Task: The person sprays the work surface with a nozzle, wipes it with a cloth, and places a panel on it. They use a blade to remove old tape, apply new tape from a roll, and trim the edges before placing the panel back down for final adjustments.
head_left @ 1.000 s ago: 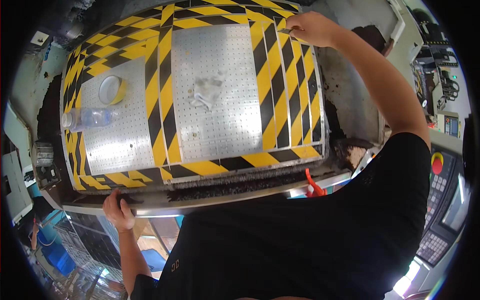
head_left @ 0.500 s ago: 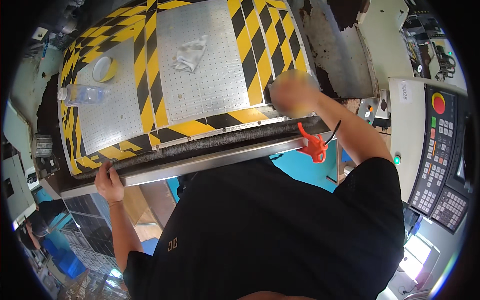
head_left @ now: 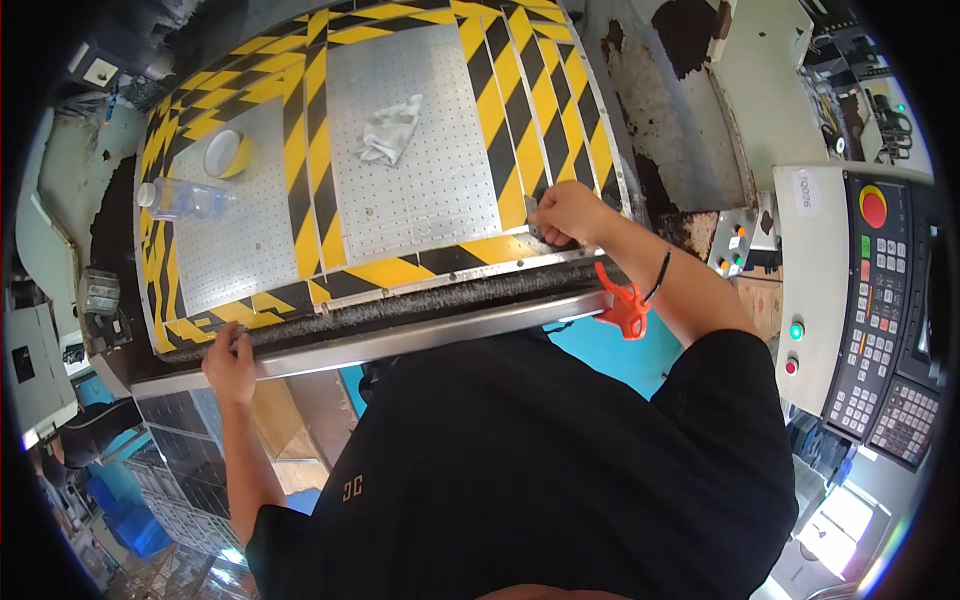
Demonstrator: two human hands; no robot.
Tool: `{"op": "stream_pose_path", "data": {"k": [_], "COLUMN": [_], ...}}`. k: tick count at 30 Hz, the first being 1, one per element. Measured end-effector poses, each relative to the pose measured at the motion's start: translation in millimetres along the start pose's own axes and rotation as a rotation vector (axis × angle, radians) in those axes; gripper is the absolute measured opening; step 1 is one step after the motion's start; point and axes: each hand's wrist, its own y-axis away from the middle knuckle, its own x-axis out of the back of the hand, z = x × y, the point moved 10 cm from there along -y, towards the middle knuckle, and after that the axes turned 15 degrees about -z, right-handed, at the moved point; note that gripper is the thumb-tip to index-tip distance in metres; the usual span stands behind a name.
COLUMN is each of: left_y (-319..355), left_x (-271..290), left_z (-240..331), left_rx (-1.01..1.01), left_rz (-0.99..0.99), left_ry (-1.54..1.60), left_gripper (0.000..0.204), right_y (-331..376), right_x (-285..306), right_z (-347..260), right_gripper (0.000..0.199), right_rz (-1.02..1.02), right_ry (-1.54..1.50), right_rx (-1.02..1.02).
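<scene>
My right hand point(head_left: 570, 213) is pinched over the near right corner of a perforated metal plate point(head_left: 400, 200) edged with yellow-and-black striped tape. A small, thin grey piece point(head_left: 533, 209) shows at its fingertips, mostly hidden by the fingers; I cannot make out its kind. At the near left, my left hand point(head_left: 231, 366) curls its fingers over the metal rail point(head_left: 430, 335) along the front edge. A crumpled white-grey cloth point(head_left: 391, 130) lies on the middle of the plate. On its left part are a yellow tape roll point(head_left: 228, 154) and a clear plastic bottle point(head_left: 187, 200) lying on its side.
A red-orange trigger tool point(head_left: 627, 308) hangs at the rail below my right forearm. To the right stands a machine control panel point(head_left: 870, 330) with many keys and a red knob. A dark gap point(head_left: 420, 298) runs between plate and rail. Rusty metal walls point(head_left: 680, 110) flank the plate.
My right hand has moved a little left and toward me along the taped corner; it was blurred before. My left hand stays on the rail. The whole view has shifted slightly.
</scene>
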Motion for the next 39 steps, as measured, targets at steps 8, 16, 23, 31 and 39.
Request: {"op": "stream_pose_path", "data": {"k": [8, 16, 23, 31, 39], "left_y": [-45.3, -53.6, -57.9, -91.0, -100.2], "left_x": [-51.1, -133.8, -177.1, -186.8, -173.0], "left_z": [195.2, 371.6, 422.3, 443.3, 411.1], "left_rx": [-0.474, -0.869, -0.834, -0.769, -0.793], "left_rz": [-0.185, -0.448, -0.56, -0.436, -0.379], "left_ry": [0.011, 0.0, -0.116, 0.02, 0.121], "left_gripper": [0.027, 0.024, 0.031, 0.033, 0.022], "right_y": [4.6, -4.9, 2.5, 20.5, 36.9], "right_x": [-11.3, -17.7, 2.2, 37.7, 5.0], "right_z": [11.9, -5.5, -30.1, -21.6, -74.3], "right_gripper": [0.021, 0.013, 0.018, 0.04, 0.022], "right_rz": [0.11, 0.151, 0.127, 0.33, 0.309], "right_ry": [-0.295, -0.141, -0.25, 0.379, 0.69], "right_rx": [0.004, -0.014, 0.066, -0.016, 0.241]}}
